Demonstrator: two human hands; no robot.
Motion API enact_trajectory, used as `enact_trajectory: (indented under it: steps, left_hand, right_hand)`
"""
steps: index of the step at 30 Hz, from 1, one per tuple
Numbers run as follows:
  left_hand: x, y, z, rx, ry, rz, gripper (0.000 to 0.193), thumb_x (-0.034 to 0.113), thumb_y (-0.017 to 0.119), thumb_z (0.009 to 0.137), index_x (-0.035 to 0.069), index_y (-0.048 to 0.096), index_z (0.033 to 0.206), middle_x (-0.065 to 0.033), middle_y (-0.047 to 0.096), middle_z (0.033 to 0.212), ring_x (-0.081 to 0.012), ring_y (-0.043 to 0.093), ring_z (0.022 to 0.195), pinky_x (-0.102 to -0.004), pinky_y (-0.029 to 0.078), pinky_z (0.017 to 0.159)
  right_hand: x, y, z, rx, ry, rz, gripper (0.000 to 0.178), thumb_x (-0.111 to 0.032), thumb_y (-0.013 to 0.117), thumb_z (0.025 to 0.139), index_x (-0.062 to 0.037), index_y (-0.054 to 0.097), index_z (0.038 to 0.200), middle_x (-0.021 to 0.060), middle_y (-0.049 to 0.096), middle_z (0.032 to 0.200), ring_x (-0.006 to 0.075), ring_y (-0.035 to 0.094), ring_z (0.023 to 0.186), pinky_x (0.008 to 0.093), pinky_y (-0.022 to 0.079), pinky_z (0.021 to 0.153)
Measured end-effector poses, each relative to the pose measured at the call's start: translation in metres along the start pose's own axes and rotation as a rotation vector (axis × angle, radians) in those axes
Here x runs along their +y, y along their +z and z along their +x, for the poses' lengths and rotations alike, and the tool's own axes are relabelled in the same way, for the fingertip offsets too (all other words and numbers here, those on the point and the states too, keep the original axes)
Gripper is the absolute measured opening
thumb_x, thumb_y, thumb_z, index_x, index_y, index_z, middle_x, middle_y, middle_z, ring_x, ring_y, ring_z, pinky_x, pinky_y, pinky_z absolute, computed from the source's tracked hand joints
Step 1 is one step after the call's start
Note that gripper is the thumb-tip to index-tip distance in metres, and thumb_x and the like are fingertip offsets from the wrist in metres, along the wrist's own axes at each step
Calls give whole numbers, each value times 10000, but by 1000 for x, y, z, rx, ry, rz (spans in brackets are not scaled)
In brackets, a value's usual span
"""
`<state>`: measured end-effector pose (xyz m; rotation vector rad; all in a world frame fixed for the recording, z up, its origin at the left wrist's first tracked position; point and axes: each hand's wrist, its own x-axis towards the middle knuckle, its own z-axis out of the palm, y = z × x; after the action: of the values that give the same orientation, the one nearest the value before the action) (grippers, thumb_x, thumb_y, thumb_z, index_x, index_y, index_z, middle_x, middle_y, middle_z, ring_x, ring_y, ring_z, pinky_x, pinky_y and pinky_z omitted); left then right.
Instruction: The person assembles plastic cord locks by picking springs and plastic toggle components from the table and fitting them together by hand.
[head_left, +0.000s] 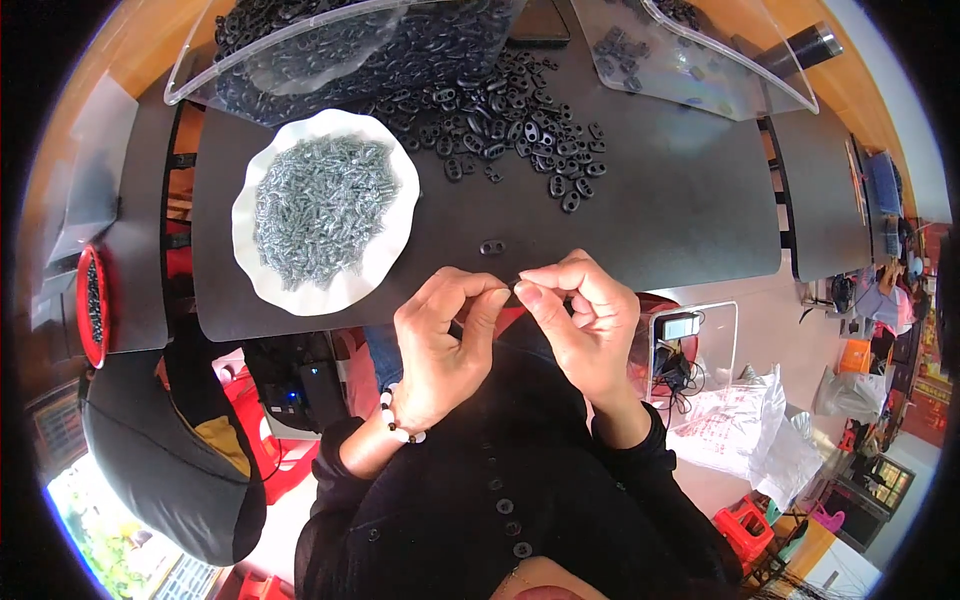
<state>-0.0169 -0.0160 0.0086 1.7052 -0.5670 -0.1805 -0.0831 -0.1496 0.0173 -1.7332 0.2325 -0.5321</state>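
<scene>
Fingers (493,302) of the left hand (445,335) are pinched together, thumb against forefinger, on a small dark piece (516,287) mostly hidden by the fingertips. Thumb and forefinger of the right hand (585,320) close on the same piece from the other side, so the two hands almost touch. Both are at the middle of the near edge of the table (680,200). Just beyond the fingertips, one black two-holed link (492,247) lies alone on the tabletop. A loose heap of similar black links (540,130) spreads from the middle toward the far edge. Near the left edge sits a white wavy-rimmed dish (407,190) filled with small silvery pieces (325,210). A clear bin (175,97) full of black links stands at the far left corner; another clear bin (735,95), holding fewer dark pieces, stands at the far right corner. A beaded bracelet (387,415) circles the left wrist.
</scene>
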Motion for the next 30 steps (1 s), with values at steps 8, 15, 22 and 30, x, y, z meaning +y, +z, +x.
enact_trajectory:
  steps: [8, 15, 22, 30]
  left_hand:
    - [7, -6, 0, -68, -245, -299, 222, 161, 544, 937, -41, 630, 971, -71, 607, 786, -76, 559, 595, -195, 442, 513]
    - [11, -9, 0, -78, -313, -337, 189, 90, 601, 898, -71, 618, 997, -56, 592, 819, -62, 566, 615, -172, 442, 528]
    - [4, -4, -2, -32, -188, -256, 103, -14, 639, 841, -46, 636, 939, -66, 601, 832, -56, 555, 622, -176, 445, 539]
    - [7, -6, -1, -38, -93, -131, 28, -6, 641, 837, -25, 651, 855, -76, 609, 781, -81, 572, 591, -190, 448, 505]
  right_hand:
    - [-1, 2, 4, 78, 290, 454, 82, -6, 646, 838, 40, 623, 902, -2, 551, 744, 39, 461, 652, 179, 350, 560]
    - [-1, 3, 5, 100, 301, 473, 90, -4, 652, 834, 39, 624, 908, 0, 558, 745, 38, 460, 653, 179, 351, 567]
    - [-11, 7, 4, 67, 301, 465, 73, 26, 646, 828, 43, 625, 897, -1, 542, 727, 35, 445, 650, 180, 356, 590]
    - [-6, 3, -1, -5, 143, 236, 72, 0, 635, 848, 32, 618, 911, 33, 586, 803, 55, 581, 709, 200, 523, 607]
